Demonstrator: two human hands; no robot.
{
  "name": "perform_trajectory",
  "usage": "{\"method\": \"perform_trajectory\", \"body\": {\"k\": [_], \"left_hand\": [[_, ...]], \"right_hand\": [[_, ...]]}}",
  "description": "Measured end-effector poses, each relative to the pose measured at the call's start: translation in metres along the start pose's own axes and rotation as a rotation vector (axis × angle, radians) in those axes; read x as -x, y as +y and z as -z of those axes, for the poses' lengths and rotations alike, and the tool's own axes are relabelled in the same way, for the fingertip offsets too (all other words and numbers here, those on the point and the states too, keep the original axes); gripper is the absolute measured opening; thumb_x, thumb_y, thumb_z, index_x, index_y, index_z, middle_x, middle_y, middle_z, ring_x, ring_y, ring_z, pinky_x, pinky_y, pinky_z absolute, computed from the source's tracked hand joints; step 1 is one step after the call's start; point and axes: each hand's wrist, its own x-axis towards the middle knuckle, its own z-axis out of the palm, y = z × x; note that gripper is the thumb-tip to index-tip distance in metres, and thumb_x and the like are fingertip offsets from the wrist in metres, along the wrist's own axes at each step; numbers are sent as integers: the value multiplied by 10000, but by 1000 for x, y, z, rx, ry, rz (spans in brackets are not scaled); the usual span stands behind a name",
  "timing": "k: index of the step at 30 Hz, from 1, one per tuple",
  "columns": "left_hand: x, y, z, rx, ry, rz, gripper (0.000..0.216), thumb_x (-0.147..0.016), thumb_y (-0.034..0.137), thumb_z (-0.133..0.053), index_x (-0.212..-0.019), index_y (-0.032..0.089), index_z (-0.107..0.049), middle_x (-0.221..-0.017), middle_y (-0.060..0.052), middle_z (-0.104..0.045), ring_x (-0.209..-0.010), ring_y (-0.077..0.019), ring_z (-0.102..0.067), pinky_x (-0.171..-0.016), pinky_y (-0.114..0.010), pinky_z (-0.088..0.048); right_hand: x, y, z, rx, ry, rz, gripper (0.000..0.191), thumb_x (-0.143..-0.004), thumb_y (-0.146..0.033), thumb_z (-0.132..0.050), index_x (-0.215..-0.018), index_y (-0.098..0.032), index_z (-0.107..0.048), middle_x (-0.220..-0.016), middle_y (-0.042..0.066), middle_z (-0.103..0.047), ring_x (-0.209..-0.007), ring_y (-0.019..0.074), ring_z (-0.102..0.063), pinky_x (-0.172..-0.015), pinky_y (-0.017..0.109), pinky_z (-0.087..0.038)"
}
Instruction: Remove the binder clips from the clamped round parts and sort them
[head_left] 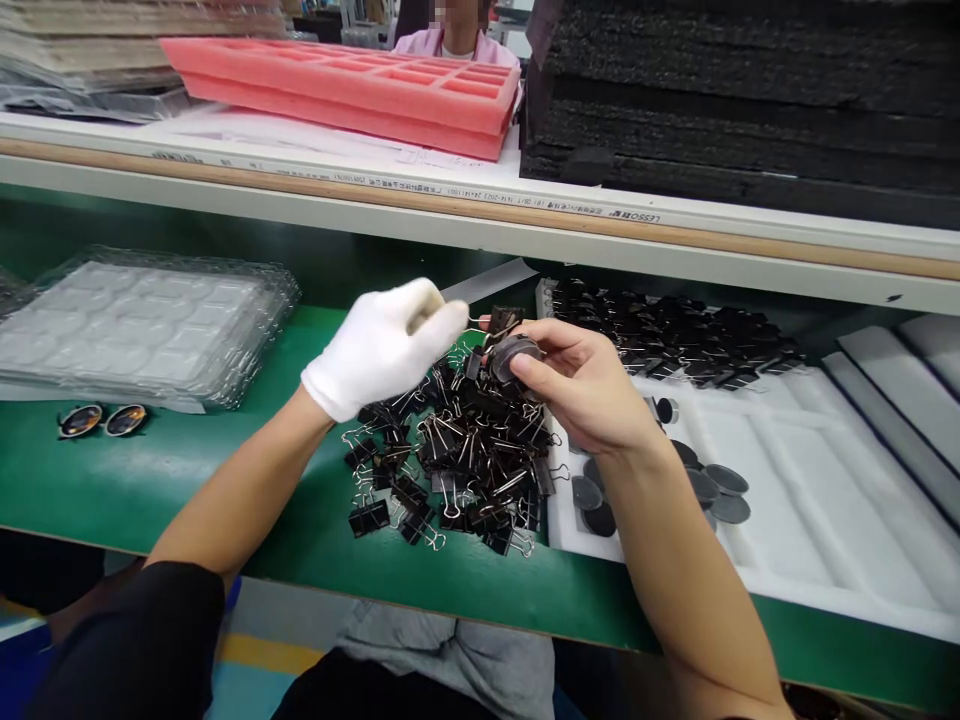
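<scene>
the gloved left hand [390, 340] is pinching a wire handle of a black binder clip [507, 320], fingertips together on it; the bare right hand [589, 385] is gripping a dark round disc [514, 356] beside that clip, above the clip heap [472, 460] on the green table [172, 460]. whether the clip is biting the disc, i'm not able to tell. gripping by the rim is probably sparing the disc's face; steadying the handle is likely preventing scratches.
</scene>
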Motion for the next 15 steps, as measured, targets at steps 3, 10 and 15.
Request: {"method": "perform_trajectory", "body": {"k": [3, 10, 15], "left_hand": [[-1, 1, 0, -5, -156, 29, 479, -924, 574, -603, -636, 209, -484, -568, 40, -470, -549, -104, -410, -511, -260, -342], [3, 2, -5, -41, -174, -48, 517, -834, 525, -693, -555, 207, -394, -507, 64, -376, -519, -80, -310, -486, -258, -259], [5, 1, -9, -46, -117, -110, 531, -822, 497, -678, -524, 209, -348, -484, 69, -323, -516, -79, -255, -478, -263, -229]], "right_hand": [[0, -4, 1, 97, -15, 50, 322, -749, -498, -938, -902, -254, -792, -961, 34, -774, -948, 216, -711, -922, 406, -597], [1, -11, 4, 158, -72, 44, 302, -736, -462, -954, -859, -243, -787, -918, 36, -762, -883, 207, -689, -824, 367, -582], [1, -7, 8, 141, -95, -3, 325, -736, -474, -949, -884, -229, -793, -907, 43, -769, -823, 192, -683, -769, 353, -582]]}}
